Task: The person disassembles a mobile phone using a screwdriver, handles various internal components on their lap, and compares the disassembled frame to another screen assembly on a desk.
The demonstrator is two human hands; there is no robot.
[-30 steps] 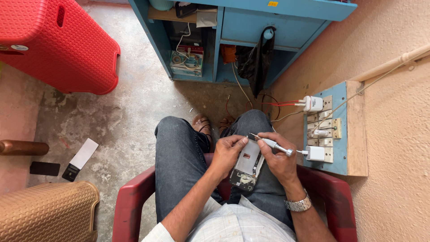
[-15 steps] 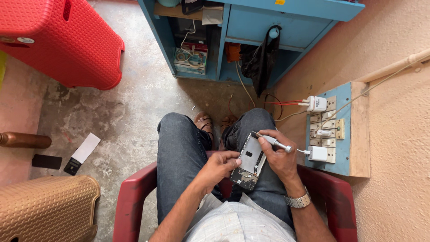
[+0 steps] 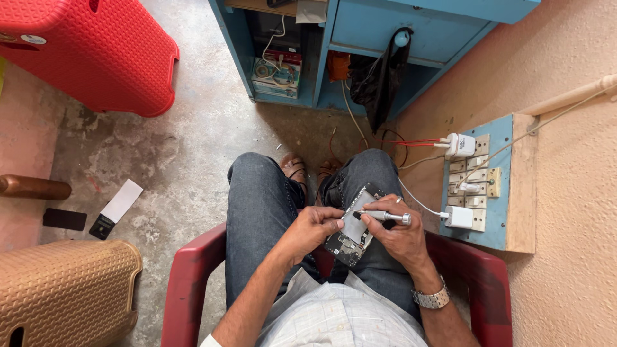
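Observation:
I sit in a red plastic chair with an opened phone resting on my right thigh, its back cover off and the circuit board showing. My left hand pinches the phone's left edge and steadies it. My right hand holds a small silver screwdriver nearly level, its tip on the phone's upper inner part. A metal watch sits on my right wrist.
A blue wall board with switches, sockets and white chargers hangs at my right. A blue cabinet with cables stands ahead. A red plastic stool is at the far left, a brown basket at the near left, and a white card on the floor.
My left hand slid from the phone's top down to its left edge. The phone shifted slightly on my thigh. The screwdriver dropped from a raised slant to nearly level on the phone.

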